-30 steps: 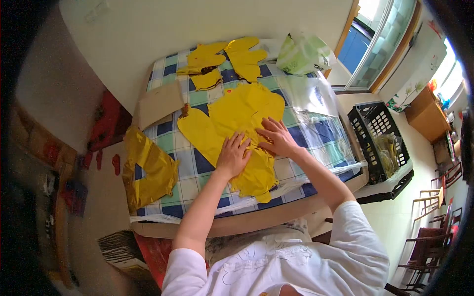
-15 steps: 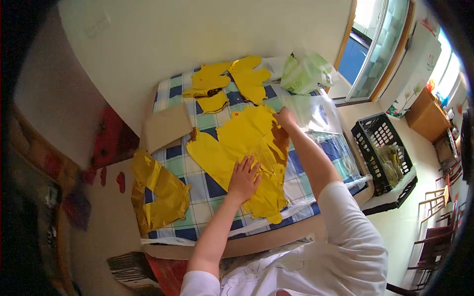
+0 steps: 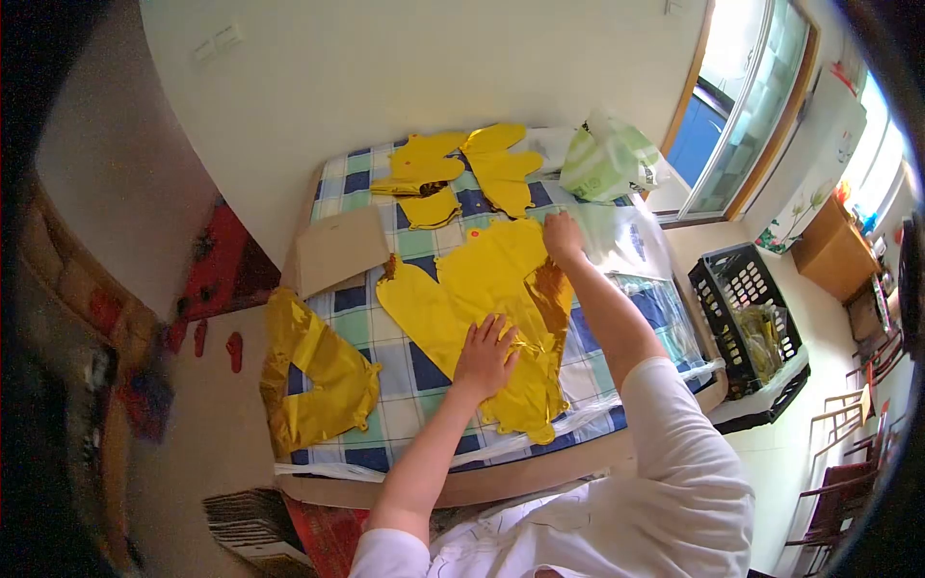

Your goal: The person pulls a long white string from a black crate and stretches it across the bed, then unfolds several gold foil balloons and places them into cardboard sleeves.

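A large yellow foil sheet (image 3: 482, 279) lies on the checked tablecloth (image 3: 405, 361). My left hand (image 3: 485, 361) rests flat on its lower part, fingers spread. At its upper right edge, my right hand (image 3: 563, 237) has its fingers closed on the foil. A shiny brown-gold fold shows just below that hand. Farther back lie more yellow foil pieces (image 3: 503, 166), and a gold foil piece (image 3: 323, 385) hangs over the table's left edge. A cardboard sheet (image 3: 339, 250) lies at the left of the large foil.
A green and white plastic bag (image 3: 609, 162) sits at the back right, with clear plastic (image 3: 626, 236) in front of it. Right of the table stands a black crate (image 3: 742, 318) holding bagged items. Stacked cardboard (image 3: 252, 530) lies on the floor at lower left.
The view has shifted slightly, so the table sits a little lower and to the right. My right hand stays at the foil's upper edge, and my left hand still lies on the foil.
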Demonstrator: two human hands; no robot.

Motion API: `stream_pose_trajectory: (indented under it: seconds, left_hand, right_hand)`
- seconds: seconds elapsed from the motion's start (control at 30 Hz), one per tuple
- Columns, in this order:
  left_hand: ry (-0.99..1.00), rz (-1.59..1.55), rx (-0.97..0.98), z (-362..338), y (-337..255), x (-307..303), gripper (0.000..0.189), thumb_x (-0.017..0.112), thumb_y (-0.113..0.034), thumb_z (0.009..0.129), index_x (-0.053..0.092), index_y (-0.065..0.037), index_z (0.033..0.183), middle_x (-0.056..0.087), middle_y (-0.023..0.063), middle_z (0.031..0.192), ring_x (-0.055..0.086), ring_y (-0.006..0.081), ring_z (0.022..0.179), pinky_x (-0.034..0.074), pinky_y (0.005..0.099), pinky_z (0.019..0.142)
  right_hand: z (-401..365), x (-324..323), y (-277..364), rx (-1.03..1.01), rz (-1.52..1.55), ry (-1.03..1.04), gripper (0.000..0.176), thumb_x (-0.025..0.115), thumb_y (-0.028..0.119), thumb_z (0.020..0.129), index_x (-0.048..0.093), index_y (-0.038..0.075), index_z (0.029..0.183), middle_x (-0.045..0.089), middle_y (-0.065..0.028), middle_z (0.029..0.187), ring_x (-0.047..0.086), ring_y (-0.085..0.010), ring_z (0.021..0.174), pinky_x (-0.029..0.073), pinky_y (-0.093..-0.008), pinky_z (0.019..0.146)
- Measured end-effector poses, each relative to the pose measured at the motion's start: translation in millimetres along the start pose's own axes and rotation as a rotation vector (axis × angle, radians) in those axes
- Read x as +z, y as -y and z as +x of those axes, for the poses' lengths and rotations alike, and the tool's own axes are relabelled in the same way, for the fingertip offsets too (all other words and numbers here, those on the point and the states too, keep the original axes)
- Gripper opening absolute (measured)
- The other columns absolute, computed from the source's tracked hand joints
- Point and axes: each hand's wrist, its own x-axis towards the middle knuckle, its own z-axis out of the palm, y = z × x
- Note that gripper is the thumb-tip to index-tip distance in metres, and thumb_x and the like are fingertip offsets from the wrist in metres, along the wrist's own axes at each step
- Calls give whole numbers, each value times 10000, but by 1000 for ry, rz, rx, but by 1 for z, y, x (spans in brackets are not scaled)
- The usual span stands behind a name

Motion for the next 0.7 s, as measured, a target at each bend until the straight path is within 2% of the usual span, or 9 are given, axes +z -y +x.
stream_pose_trajectory:
  seconds: [0.03,0.13,0.23,0.3,0.33,0.4,0.5,0.6,0.7]
  left_hand:
    - [-4,5,2,0,0,1,444,471,-344,912,476,-107,1288,383,137,1400,306,302,1326,230,482,1093]
    - [-35,-69,7,0,-1,-2,459,512,-308,887,469,-76,1280,390,165,1387,317,334,1313,240,511,1081]
    - [-16,-75,9,0,-2,-5,464,501,-317,894,465,-77,1289,388,164,1390,310,334,1319,236,508,1085]
    - [-5,-53,15,-1,-2,-6,458,489,-322,900,469,-77,1286,386,165,1391,308,333,1321,234,508,1086]
    - [0,-39,19,-1,-1,-7,455,484,-325,903,471,-77,1284,385,165,1392,308,332,1322,234,507,1087]
    - [-4,-60,12,1,-1,-8,446,476,-327,906,479,-74,1274,385,168,1392,309,335,1321,234,509,1086]
    - [-23,-76,5,-1,-1,-3,437,473,-325,907,487,-71,1262,387,170,1390,312,339,1319,234,511,1086]
    - [-33,-88,11,-1,0,-3,436,475,-324,906,489,-70,1259,389,170,1389,315,340,1317,236,512,1085]
    - [-31,-96,4,0,-1,-4,439,481,-323,903,488,-70,1262,390,169,1388,319,339,1316,240,513,1082]
  right_hand:
    - [-2,-10,9,-31,-56,5,178,488,155,845,623,53,898,638,-177,956,619,-334,877,494,-437,721]
    - [26,-1,14,-48,698,377,217,481,147,873,621,75,1021,657,-171,865,652,-335,775,527,-410,669]
    - [13,-6,15,7,1435,317,211,509,147,863,605,66,1033,643,-179,827,642,-345,704,526,-390,656]
    - [-11,38,-3,-391,93,24,236,507,170,877,610,71,1065,642,-193,913,630,-355,772,515,-416,698]
    - [-41,34,-8,-467,260,-11,273,480,216,899,599,90,1110,612,-197,1069,613,-361,895,497,-457,757]
    - [-50,56,-3,-648,115,-104,323,461,233,909,552,109,1194,565,-187,1168,541,-367,1061,412,-506,907]
    - [-95,16,20,-519,276,-19,353,458,226,919,511,108,1247,556,-163,1202,470,-352,1170,300,-518,1021]
    - [-92,17,15,-460,413,172,351,477,244,916,523,110,1237,544,-141,1237,471,-330,1187,306,-532,1013]
    - [-89,18,11,-464,474,68,338,503,241,905,544,113,1215,537,-127,1252,469,-327,1191,294,-531,1025]
